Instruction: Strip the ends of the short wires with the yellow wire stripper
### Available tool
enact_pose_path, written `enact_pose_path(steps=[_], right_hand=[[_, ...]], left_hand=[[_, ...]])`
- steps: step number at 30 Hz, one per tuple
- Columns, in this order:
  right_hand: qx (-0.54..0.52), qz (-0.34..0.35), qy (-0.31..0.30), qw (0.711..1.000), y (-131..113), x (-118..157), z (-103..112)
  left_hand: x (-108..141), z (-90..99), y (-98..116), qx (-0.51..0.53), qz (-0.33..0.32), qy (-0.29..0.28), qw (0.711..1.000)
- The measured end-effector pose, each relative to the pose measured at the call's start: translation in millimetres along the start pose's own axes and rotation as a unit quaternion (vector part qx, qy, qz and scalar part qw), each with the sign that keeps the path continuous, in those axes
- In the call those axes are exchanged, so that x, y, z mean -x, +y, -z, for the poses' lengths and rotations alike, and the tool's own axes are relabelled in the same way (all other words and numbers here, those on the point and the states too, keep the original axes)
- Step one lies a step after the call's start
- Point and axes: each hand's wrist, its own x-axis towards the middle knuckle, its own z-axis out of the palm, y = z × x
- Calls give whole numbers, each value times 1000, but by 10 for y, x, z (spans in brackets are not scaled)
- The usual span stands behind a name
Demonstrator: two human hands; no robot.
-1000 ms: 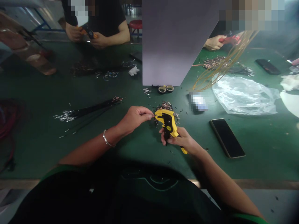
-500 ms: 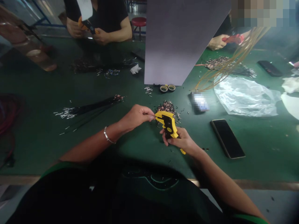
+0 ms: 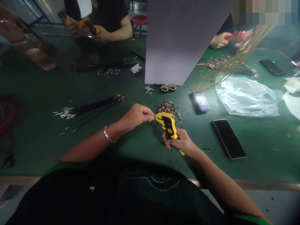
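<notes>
My right hand (image 3: 179, 139) is wrapped round the grip of a yellow and black wire stripper (image 3: 167, 123), its jaw end pointing up and left. With thumb and forefinger pinched together, my left hand (image 3: 138, 116) holds what looks like a thin dark wire right at the tool's jaws; most of it is hidden by the fingers. Under and behind the jaws lies a heap of short dark and copper-coloured scraps (image 3: 167, 107). To the left, a bundle of black wires (image 3: 93, 105) with bare silvery and coppery ends rests on the green table (image 3: 140, 150).
A phone (image 3: 229, 139) lies to my right, below a clear plastic bag (image 3: 248, 97) and a small blurred box (image 3: 201, 102). Two tape rolls (image 3: 168, 88) sit by a large grey panel (image 3: 173, 47). Across the table, other people's hands (image 3: 103, 35) hold similar tools.
The stripper's handles and the fingers of my right hand have shifted slightly. My left hand stays pinched at the jaws. Across the table, a person's hands have moved a little with their tool.
</notes>
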Motion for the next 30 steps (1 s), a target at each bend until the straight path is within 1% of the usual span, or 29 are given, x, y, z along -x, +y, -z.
enact_pose_path(steps=[5,8,11,17,21,24,30], right_hand=[[-6,6,20,1000,82,-21,-11],[-7,3,21,1000,117,-32,-12],[-10,7,11,1000,112,-38,2],[8,45,-26,999,79,-35,94],[4,41,-51,998,77,-32,140],[6,31,-64,997,77,-34,145],[13,31,-65,997,74,-25,122]], left_hand=[[-51,13,-66,-2,0,5,1000],[-76,18,-95,-7,0,6,1000],[-87,21,-109,-8,6,11,1000],[-84,38,-111,-10,-2,17,1000],[-70,37,-101,-1,-5,11,1000],[-62,31,-91,8,-13,19,1000],[-56,22,-66,21,-24,20,999]])
